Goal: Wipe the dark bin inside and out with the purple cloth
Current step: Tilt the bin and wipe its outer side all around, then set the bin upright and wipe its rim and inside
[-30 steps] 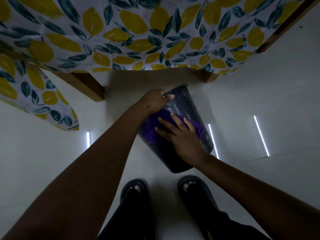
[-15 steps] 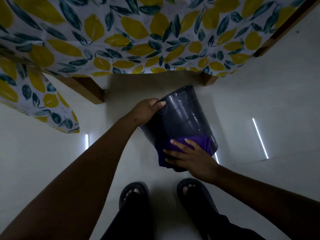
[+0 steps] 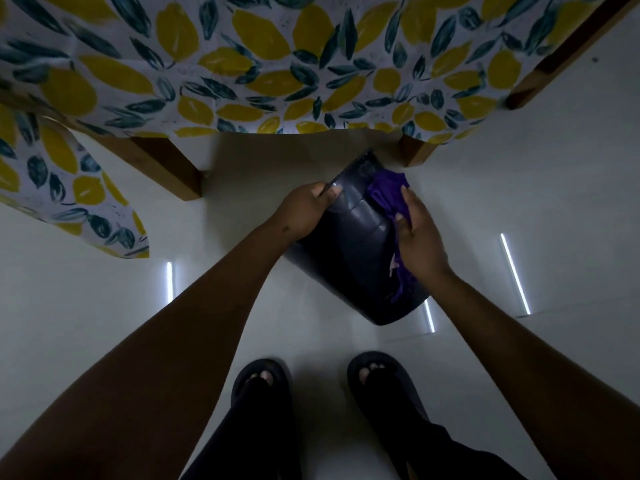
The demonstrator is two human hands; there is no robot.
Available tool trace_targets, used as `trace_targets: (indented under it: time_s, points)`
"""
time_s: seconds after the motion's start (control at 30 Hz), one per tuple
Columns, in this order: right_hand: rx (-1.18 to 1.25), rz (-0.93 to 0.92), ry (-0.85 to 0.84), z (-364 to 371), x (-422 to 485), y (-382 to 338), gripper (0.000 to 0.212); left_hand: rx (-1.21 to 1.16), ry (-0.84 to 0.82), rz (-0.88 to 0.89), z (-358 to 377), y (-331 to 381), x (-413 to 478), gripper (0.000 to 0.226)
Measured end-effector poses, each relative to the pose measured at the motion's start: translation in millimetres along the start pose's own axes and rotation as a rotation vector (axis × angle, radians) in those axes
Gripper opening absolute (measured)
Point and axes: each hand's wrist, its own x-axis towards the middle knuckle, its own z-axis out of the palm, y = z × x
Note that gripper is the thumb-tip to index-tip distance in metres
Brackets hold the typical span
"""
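The dark bin (image 3: 353, 258) is held tilted above the floor, its open mouth pointing away from me toward the table and its base toward my feet. My left hand (image 3: 306, 211) grips its rim on the left side. My right hand (image 3: 420, 237) presses the purple cloth (image 3: 386, 194) against the bin's outer wall near the rim; more cloth trails under the palm down toward the base. The bin's inside is hidden.
A wooden table with a lemon-print tablecloth (image 3: 242, 64) stands just beyond the bin, its legs (image 3: 169, 168) left and right of it. Pale glossy floor (image 3: 519, 188) with light reflections lies around. My sandalled feet (image 3: 377, 379) stand right below the bin.
My right hand slid the cloth from the bin's base up along the outer wall to near the rim. The bin turned slightly in my left hand.
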Motion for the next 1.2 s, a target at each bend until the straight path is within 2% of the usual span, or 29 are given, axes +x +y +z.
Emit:
trace_targets:
  time_s: [0.1,0.17,0.37,0.5,0.63,0.73,0.83,0.93,1.07,1.2]
  points:
    - [-0.002,-0.010,-0.033,-4.0,-2.2,-5.4,0.057,-0.018,0.089,0.023,6.2,2.3,-6.8,0.045]
    - [-0.032,-0.034,0.016,-1.1,-9.8,-11.3,0.061,0.081,0.137,0.080,4.3,5.8,-11.4,0.045]
    - [-0.031,-0.030,0.234,-2.9,-11.9,-27.0,0.036,0.272,0.173,0.237,-11.3,20.3,-36.1,0.045]
    - [0.299,0.163,0.333,-18.2,15.5,-40.7,0.006,0.420,0.144,0.393,-18.0,14.9,-63.7,0.041]
    - [0.696,0.247,0.486,-40.3,36.4,-57.4,0.005,0.666,0.201,0.661,-14.9,0.9,-85.9,0.031]
    - [0.846,0.223,0.521,-53.1,40.2,-64.3,0.013,0.766,0.132,0.729,-12.1,-18.6,-97.8,0.021]
    - [0.914,0.196,0.483,-53.7,38.4,-66.4,0.022,0.825,0.024,0.762,-7.4,-43.0,-109.2,0.010]
    - [0.781,0.181,0.384,-37.0,32.4,-62.1,0.021,0.850,-0.052,0.785,0.9,-58.7,-119.8,0.007]
    - [0.365,0.047,0.205,-7.1,20.5,-49.3,0.019,0.823,-0.079,0.781,9.2,-71.8,-129.0,0.008]
    - [0.022,-0.066,0.212,2.7,11.9,-43.3,0.025,0.777,-0.146,0.764,13.5,-85.1,-135.1,0.012]
